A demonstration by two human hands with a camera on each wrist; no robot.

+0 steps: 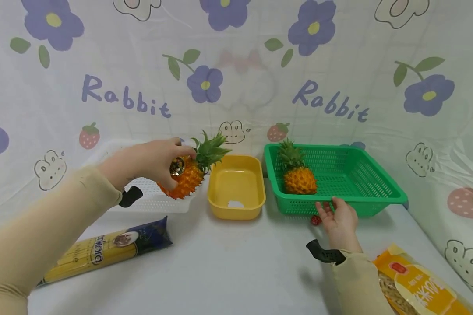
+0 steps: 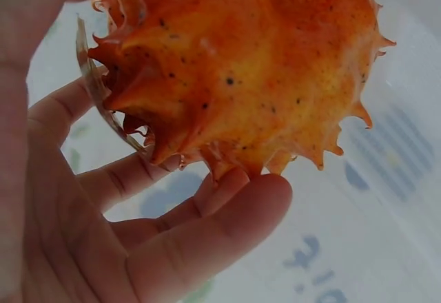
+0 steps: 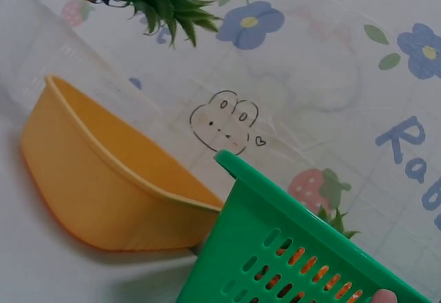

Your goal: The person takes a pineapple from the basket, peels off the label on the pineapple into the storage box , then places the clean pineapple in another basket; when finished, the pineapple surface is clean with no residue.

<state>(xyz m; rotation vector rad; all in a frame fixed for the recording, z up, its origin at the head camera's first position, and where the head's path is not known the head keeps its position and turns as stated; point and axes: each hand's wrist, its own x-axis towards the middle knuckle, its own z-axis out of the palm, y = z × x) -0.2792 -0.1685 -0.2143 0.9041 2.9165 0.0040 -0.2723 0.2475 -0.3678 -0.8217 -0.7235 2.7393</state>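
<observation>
In the head view my left hand (image 1: 167,159) grips an orange pineapple (image 1: 187,179) with a green leafy crown, holding it in the air over the white basket. A shiny gold and dark round piece (image 1: 178,166) shows on its side. The left wrist view shows fingers and thumb around the spiky orange body (image 2: 241,76). My right hand (image 1: 340,221), palm turned up, holds the front rim of a green basket (image 1: 339,200). The thumb tip (image 3: 384,296) lies on that rim in the right wrist view. Inside the basket stands another pineapple (image 1: 300,180).
Between the baskets stands a yellow tub (image 1: 236,212). The white basket (image 1: 150,203) is partly hidden by my left arm. A spaghetti pack (image 1: 110,247) lies front left, an orange food bag (image 1: 421,284) front right. A small red thing (image 1: 316,220) sits by the green basket.
</observation>
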